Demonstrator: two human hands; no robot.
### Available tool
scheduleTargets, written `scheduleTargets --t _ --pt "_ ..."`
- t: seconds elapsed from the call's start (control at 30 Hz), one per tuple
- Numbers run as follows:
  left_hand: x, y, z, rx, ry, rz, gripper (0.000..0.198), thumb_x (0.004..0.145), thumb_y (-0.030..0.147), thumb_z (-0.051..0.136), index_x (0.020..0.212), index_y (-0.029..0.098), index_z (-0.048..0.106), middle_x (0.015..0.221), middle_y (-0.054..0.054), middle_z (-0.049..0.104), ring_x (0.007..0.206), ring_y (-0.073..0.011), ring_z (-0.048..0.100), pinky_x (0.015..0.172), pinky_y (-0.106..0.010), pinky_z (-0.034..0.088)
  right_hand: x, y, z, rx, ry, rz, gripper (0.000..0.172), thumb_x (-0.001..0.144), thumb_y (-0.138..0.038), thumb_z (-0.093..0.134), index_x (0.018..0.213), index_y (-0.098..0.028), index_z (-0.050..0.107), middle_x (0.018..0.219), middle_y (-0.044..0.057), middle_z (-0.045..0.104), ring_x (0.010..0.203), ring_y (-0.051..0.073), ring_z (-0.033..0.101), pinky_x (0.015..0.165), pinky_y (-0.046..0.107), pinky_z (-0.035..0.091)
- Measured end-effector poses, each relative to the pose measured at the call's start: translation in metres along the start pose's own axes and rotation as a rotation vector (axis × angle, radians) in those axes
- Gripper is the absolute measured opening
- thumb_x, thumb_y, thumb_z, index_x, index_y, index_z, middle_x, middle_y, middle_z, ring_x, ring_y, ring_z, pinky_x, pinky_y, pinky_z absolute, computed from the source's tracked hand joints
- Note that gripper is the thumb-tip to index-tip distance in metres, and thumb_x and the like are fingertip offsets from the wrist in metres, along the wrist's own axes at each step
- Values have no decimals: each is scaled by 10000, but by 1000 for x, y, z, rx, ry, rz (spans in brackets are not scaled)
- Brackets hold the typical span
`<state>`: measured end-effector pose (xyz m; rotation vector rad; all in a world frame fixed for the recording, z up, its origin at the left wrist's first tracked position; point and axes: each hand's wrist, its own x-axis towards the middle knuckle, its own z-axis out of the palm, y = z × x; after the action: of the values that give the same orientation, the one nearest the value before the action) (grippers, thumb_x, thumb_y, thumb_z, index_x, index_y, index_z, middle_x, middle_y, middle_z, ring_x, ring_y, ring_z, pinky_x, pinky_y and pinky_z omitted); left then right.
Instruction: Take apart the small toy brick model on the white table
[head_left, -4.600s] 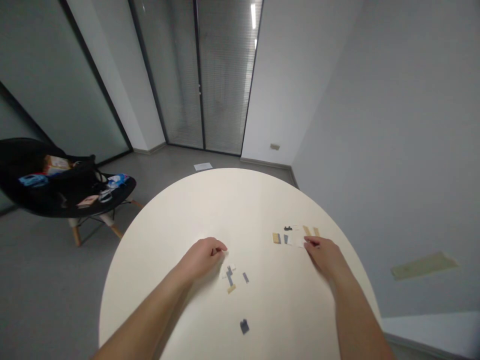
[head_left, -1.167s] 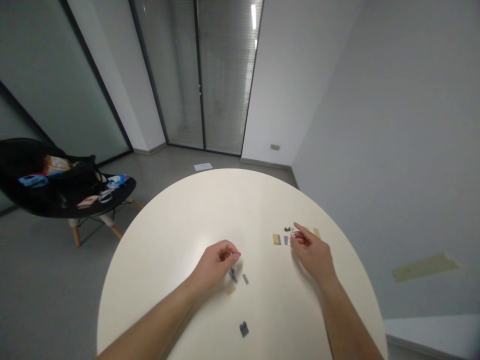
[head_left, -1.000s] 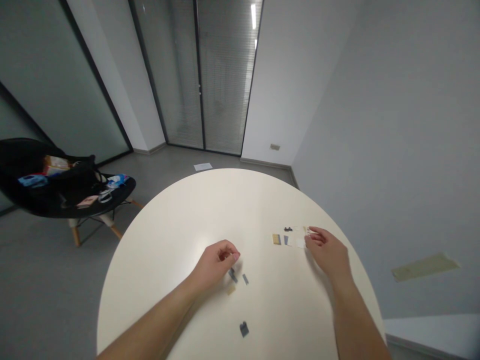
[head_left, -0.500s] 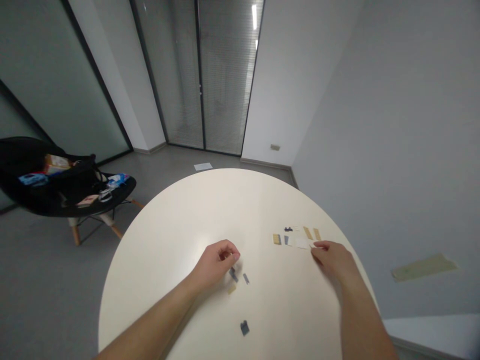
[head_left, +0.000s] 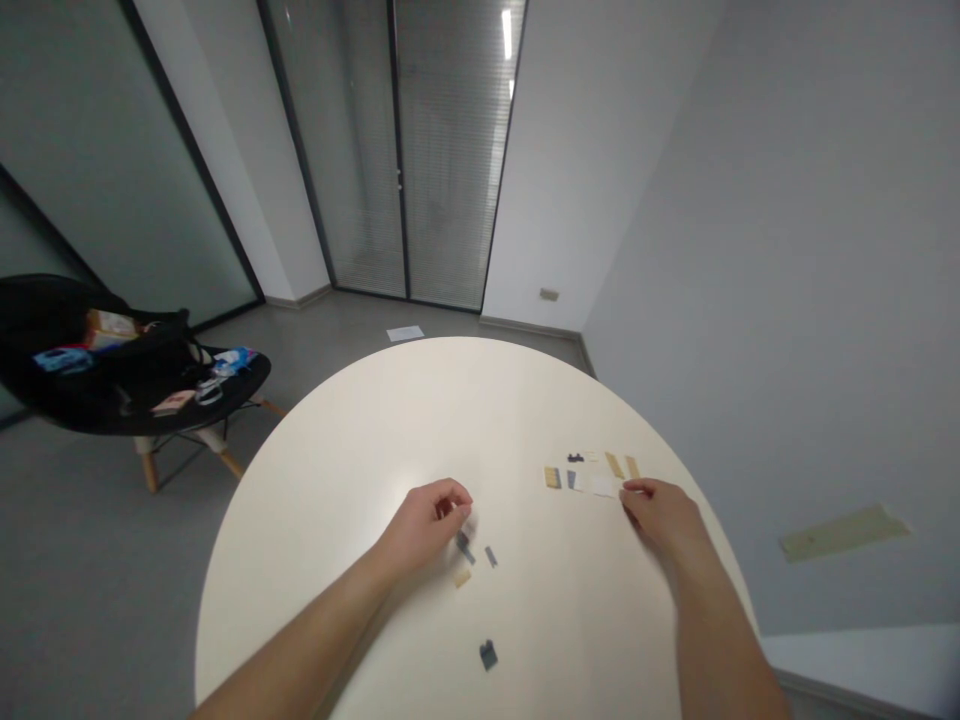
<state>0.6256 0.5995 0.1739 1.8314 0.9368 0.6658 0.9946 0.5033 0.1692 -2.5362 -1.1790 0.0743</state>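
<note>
My left hand (head_left: 429, 522) hovers over the table's middle with its fingers curled and thumb near the index finger; whether a small thing is in the pinch, I cannot make out. Just below it lie dark grey flat pieces (head_left: 466, 549), a small grey strip (head_left: 491, 556) and a tan piece (head_left: 462, 578). My right hand (head_left: 661, 508) is closed in a pinch at the table, its fingertips beside a white square piece (head_left: 602, 486); what they grip is hidden. To their left sit a grey and white piece (head_left: 574, 481) and a tan and grey one (head_left: 553, 478).
The round cream table (head_left: 420, 400) holds two tan strips (head_left: 614, 465), a dark notched piece (head_left: 575, 458) and, at the front, a dark grey piece (head_left: 488, 655). A black chair (head_left: 60, 400) with a bag stands left. A wall (head_left: 825, 350) runs along the right.
My left hand has shifted slightly left, showing more of the grey pieces under it. The right hand's fingertips have drawn closer together. The pieces on the table stay where they were.
</note>
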Motion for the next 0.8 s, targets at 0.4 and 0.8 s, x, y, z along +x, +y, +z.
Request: scheduleTargets --t 0.4,0.8 --pt "-1 4 -15 345 -262 177 265 854 135 505 897 212 754 851 -38 643 775 -157 601 709 -235 411 2 -4 3 5 21 21 297 749 -324 551 872 -185 784 860 110 764 783 248 696 670 305 487" --pt "-4 2 -16 431 -319 254 323 817 87 536 988 250 756 940 -51 635 851 -187 603 747 -273 423 1 -6 1 7 -4 15 293 768 -406 562 825 -201 764 835 101 757 776 256 687 656 316 470"
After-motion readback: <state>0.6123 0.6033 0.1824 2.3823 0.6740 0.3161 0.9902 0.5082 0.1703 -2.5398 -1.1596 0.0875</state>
